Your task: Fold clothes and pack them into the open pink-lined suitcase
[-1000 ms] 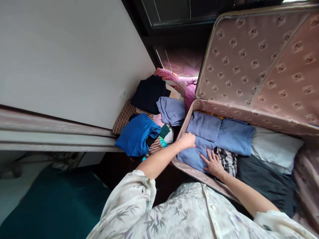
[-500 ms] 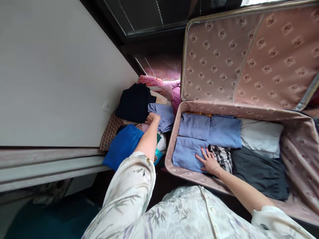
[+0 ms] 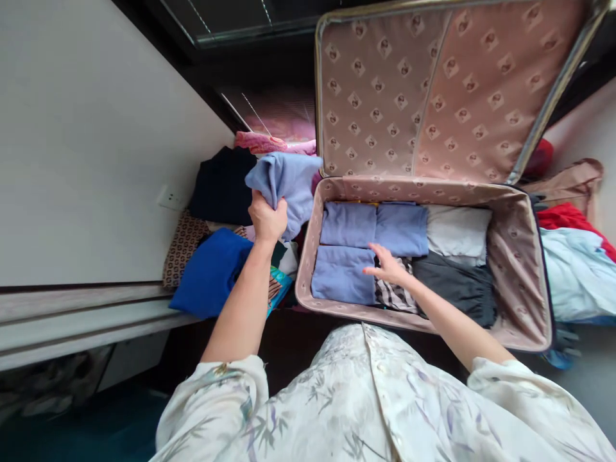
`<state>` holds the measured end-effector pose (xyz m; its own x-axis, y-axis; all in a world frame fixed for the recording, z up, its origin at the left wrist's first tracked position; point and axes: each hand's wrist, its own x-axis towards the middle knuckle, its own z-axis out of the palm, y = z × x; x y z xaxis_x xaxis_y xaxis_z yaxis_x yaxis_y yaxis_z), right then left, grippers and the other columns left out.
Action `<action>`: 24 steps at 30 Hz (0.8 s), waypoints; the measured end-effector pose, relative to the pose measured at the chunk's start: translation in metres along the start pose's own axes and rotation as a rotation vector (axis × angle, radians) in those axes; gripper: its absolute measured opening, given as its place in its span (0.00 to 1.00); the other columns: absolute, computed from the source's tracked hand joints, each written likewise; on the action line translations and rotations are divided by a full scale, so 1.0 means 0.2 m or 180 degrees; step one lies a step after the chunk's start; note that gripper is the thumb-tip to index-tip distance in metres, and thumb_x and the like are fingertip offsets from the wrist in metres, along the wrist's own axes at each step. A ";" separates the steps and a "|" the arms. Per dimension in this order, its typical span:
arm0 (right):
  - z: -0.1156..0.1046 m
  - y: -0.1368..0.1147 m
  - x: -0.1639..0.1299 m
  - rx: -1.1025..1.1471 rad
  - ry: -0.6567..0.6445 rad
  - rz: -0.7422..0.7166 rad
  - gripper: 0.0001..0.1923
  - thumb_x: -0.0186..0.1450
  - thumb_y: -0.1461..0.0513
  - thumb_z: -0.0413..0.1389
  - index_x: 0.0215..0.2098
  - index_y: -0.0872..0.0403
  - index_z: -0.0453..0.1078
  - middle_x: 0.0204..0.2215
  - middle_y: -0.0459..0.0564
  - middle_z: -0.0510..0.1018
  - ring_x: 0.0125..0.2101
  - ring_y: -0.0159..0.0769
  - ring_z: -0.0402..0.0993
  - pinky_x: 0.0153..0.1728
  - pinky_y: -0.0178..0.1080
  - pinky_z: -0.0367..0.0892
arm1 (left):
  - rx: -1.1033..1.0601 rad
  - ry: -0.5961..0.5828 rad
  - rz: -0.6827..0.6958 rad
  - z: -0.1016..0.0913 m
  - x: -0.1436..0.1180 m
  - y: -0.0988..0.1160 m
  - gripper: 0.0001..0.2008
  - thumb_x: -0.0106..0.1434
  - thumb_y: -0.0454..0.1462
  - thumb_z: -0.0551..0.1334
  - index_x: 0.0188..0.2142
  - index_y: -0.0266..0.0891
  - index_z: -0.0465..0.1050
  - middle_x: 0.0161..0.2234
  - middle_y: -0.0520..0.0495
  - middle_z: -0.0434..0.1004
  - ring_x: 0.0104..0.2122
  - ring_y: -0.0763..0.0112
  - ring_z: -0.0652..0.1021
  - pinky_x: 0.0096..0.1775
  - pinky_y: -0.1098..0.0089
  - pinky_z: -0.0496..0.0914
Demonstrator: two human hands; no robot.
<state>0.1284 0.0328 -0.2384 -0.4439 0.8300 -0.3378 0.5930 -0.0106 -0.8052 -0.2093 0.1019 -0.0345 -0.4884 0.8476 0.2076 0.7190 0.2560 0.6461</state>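
The left hand (image 3: pixel 267 219) is raised at the end of an outstretched bare forearm, its fingers (image 3: pixel 275 206) clenched around a bunched fold of a soft periwinkle-blue knit garment (image 3: pixel 287 183), which hangs lifted above the clothes heap just left of the open suitcase. Below and left of those fingers lies a folded royal-blue cloth (image 3: pixel 210 273); farther up and left is a folded black garment (image 3: pixel 222 187), and beyond the held garment a crumpled pink fabric (image 3: pixel 262 141) shows against the wall side.

The right hand (image 3: pixel 387 267) reaches in from the lower right, forearm angled across the near rim of the pink patterned-lining suitcase (image 3: pixel 510 224). Its fingers (image 3: pixel 378 251) are released and spread, palm down, over the packed layer. Whether they press the cloth or hover just over it cannot be told. Directly left of those fingers sits a folded periwinkle cloth in the near left corner (image 3: pixel 341 282); just beyond them are two more folded blue pieces (image 3: pixel 375 226) side by side. Under the wrist is a black-and-white striped cloth (image 3: pixel 395 296), with a dark grey garment (image 3: pixel 457 289) and a white folded cloth (image 3: pixel 457 232) to the right.
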 end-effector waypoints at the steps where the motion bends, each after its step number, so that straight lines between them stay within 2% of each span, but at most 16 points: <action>1: -0.10 -0.01 0.00 0.0592 0.0230 0.0010 0.53 0.59 0.43 0.65 0.75 0.49 0.51 0.72 0.63 0.57 0.71 0.55 0.52 0.66 0.57 0.55 | -0.0324 -0.0097 0.0027 0.01 -0.07 0.02 0.21 0.62 0.35 0.66 0.54 0.37 0.68 0.51 0.40 0.78 0.58 0.55 0.76 0.60 0.60 0.69; 3: -0.29 -0.03 -0.05 0.1726 0.0449 0.0056 0.58 0.57 0.36 0.62 0.76 0.47 0.46 0.69 0.61 0.64 0.68 0.51 0.60 0.63 0.52 0.62 | -0.1089 -0.0623 -0.0212 0.10 -0.23 0.06 0.21 0.60 0.36 0.67 0.53 0.37 0.70 0.50 0.43 0.80 0.54 0.58 0.79 0.56 0.61 0.73; 4: -0.37 -0.02 -0.09 0.2185 0.0469 0.0093 0.59 0.55 0.33 0.60 0.75 0.45 0.46 0.66 0.59 0.68 0.66 0.51 0.64 0.61 0.51 0.65 | -0.1467 -0.1019 -0.0432 0.18 -0.32 0.07 0.22 0.59 0.37 0.67 0.53 0.36 0.71 0.49 0.43 0.81 0.51 0.59 0.81 0.55 0.60 0.74; 6: -0.46 0.01 -0.20 0.2764 0.0366 0.0202 0.58 0.51 0.31 0.62 0.72 0.44 0.54 0.60 0.57 0.76 0.59 0.50 0.73 0.56 0.49 0.70 | -0.2043 -0.1919 -0.0902 0.38 -0.54 0.08 0.26 0.57 0.38 0.69 0.55 0.34 0.71 0.48 0.41 0.82 0.48 0.57 0.82 0.53 0.57 0.76; 8: -0.45 0.10 -0.31 0.2905 0.0279 0.0473 0.52 0.47 0.37 0.69 0.64 0.47 0.65 0.53 0.56 0.80 0.52 0.51 0.78 0.52 0.49 0.73 | -0.2140 -0.2787 -0.1290 0.61 -0.77 0.08 0.30 0.54 0.38 0.72 0.55 0.33 0.72 0.47 0.37 0.83 0.47 0.55 0.82 0.52 0.56 0.76; 9: -0.42 0.16 -0.37 0.2820 0.0291 0.0698 0.47 0.45 0.43 0.72 0.60 0.49 0.69 0.49 0.56 0.82 0.48 0.50 0.79 0.50 0.49 0.74 | -0.1936 -0.3142 -0.1434 0.71 -0.88 0.07 0.31 0.53 0.37 0.73 0.56 0.33 0.72 0.48 0.35 0.83 0.47 0.55 0.82 0.52 0.56 0.76; 11: -0.34 0.29 -0.45 0.2458 0.0418 0.1203 0.40 0.43 0.52 0.73 0.53 0.52 0.72 0.44 0.56 0.83 0.44 0.49 0.81 0.47 0.50 0.75 | -0.1189 -0.3533 -0.1656 0.89 -1.07 0.04 0.33 0.52 0.35 0.73 0.57 0.32 0.71 0.50 0.32 0.82 0.48 0.53 0.82 0.50 0.54 0.77; 14: -0.22 0.47 -0.49 0.1802 0.0683 0.1598 0.34 0.45 0.61 0.68 0.51 0.53 0.70 0.45 0.57 0.82 0.45 0.49 0.79 0.49 0.52 0.75 | -0.0401 -0.3599 -0.1668 1.05 -1.24 0.00 0.35 0.52 0.30 0.71 0.60 0.31 0.68 0.55 0.28 0.78 0.52 0.50 0.81 0.51 0.52 0.76; 17: -0.18 0.56 -0.44 0.1406 0.0816 0.1516 0.34 0.47 0.65 0.63 0.54 0.52 0.69 0.52 0.57 0.79 0.52 0.49 0.75 0.58 0.51 0.69 | -0.0100 -0.3481 -0.1431 1.11 -1.27 -0.03 0.36 0.51 0.27 0.70 0.60 0.32 0.68 0.59 0.29 0.75 0.58 0.49 0.77 0.56 0.53 0.73; 20: -0.19 0.56 -0.40 0.0990 0.0863 0.1500 0.37 0.50 0.65 0.61 0.59 0.53 0.66 0.56 0.59 0.77 0.57 0.54 0.71 0.62 0.54 0.64 | 0.0349 -0.3370 -0.1191 1.08 -1.25 -0.03 0.37 0.52 0.27 0.70 0.62 0.29 0.66 0.59 0.25 0.73 0.60 0.44 0.74 0.58 0.54 0.70; 22: -0.20 0.54 -0.40 0.0804 0.0850 0.1558 0.39 0.52 0.64 0.62 0.63 0.59 0.63 0.56 0.67 0.75 0.58 0.61 0.70 0.62 0.59 0.62 | 0.0734 -0.3318 -0.1008 1.03 -1.25 -0.02 0.41 0.54 0.30 0.71 0.66 0.27 0.60 0.58 0.22 0.72 0.60 0.41 0.74 0.58 0.52 0.70; 24: -0.21 0.50 -0.43 0.0351 0.0897 0.1444 0.43 0.56 0.61 0.62 0.68 0.64 0.57 0.60 0.74 0.70 0.61 0.67 0.66 0.62 0.62 0.60 | 0.1009 -0.3151 -0.0580 0.97 -1.26 0.00 0.47 0.56 0.34 0.72 0.71 0.29 0.52 0.63 0.21 0.65 0.64 0.39 0.69 0.62 0.48 0.65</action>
<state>0.2546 -0.0167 -0.2691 0.0463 0.8457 -0.5317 0.6024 -0.4482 -0.6605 0.0094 -0.0214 -0.2293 -0.0832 0.7487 -0.6577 0.8416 0.4062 0.3559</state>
